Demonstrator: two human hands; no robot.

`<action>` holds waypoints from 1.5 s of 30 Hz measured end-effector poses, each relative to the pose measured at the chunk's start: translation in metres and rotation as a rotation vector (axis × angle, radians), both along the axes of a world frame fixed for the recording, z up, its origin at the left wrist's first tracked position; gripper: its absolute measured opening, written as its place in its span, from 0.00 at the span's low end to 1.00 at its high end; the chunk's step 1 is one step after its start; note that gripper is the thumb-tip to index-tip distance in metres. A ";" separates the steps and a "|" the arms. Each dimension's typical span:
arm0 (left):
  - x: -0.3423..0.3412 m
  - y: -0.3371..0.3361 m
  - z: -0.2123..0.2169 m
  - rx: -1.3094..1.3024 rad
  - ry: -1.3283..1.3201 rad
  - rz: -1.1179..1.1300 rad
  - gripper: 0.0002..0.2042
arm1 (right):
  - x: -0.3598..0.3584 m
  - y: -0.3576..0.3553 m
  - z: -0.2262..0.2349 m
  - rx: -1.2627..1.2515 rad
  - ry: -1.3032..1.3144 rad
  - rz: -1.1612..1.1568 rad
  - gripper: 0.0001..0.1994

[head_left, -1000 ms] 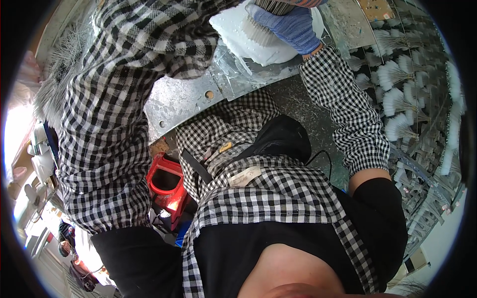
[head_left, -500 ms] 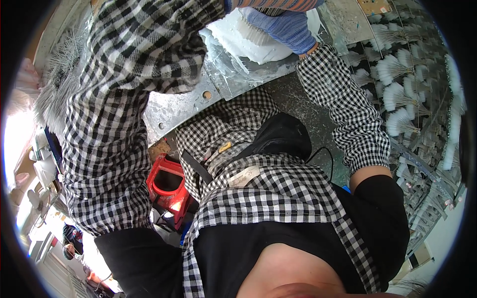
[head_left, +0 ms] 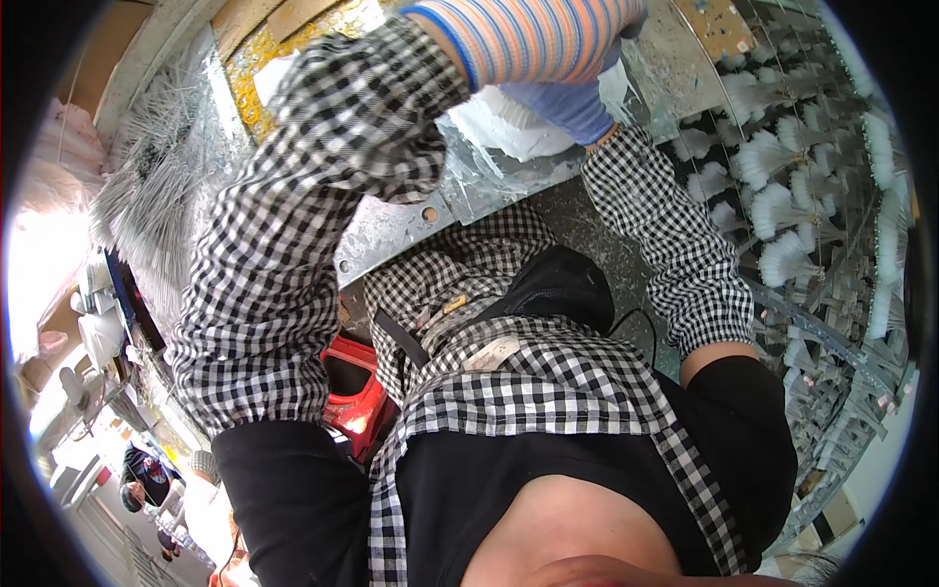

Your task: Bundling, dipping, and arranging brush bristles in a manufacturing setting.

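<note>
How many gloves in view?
2: striped glove on the left hand, top centre; blue glove on the right hand, just below it in the picture, partly hidden. Others may be out of sight.

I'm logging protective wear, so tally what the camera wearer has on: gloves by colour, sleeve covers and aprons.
Striped glove: 1
Blue glove: 1
Black-and-white checked sleeve covers: 2
Black-and-white checked apron: 1
Total: 5
</note>
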State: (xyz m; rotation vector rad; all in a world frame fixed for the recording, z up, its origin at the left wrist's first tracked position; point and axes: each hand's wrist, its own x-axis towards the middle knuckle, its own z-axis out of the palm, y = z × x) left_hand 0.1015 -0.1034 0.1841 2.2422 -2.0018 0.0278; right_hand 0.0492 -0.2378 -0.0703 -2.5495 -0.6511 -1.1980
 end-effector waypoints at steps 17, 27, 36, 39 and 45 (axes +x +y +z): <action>-0.018 0.091 -0.090 -0.746 0.584 0.339 0.31 | -0.017 0.089 0.056 0.458 0.619 0.467 0.29; -0.021 0.190 -0.083 0.410 0.013 0.500 0.07 | 0.085 0.092 0.113 0.248 0.813 0.168 0.15; -0.002 0.229 -0.053 0.210 0.242 0.691 0.13 | 0.203 0.127 0.060 -0.543 0.648 -0.305 0.12; 0.001 0.240 -0.029 -0.361 0.788 0.820 0.15 | 0.199 0.127 0.069 -0.461 0.472 -0.186 0.09; 0.025 0.253 -0.029 -0.780 1.030 0.917 0.07 | 0.122 0.166 0.167 0.624 0.901 0.370 0.09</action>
